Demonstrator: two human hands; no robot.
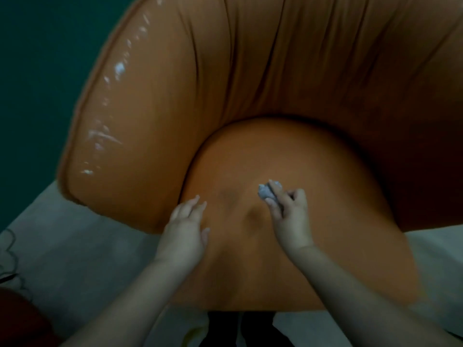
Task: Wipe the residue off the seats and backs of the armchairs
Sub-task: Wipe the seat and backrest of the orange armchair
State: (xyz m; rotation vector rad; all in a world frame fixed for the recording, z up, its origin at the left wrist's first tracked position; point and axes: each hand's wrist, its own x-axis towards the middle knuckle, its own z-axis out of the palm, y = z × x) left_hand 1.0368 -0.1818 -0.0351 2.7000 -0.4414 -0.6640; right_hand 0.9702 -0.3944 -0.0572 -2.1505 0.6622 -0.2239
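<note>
An orange armchair fills the view, with a round seat cushion [288,156] and a pleated curved back [250,71]. Its left arm [120,126] is glossy and carries pale smears. Dark smudges [253,216] mark the seat between my hands. My right hand [290,216] pinches a small crumpled white wad [266,192] against the seat. At the seat's left edge my left hand [188,226] rests flat with straight fingers and holds nothing.
A pale floor [75,246] surrounds the chair's base. A dark green wall [37,71] stands behind on the left. A thin dark cord [8,246] lies on the floor at far left, beside a dark red object [20,319] in the bottom corner.
</note>
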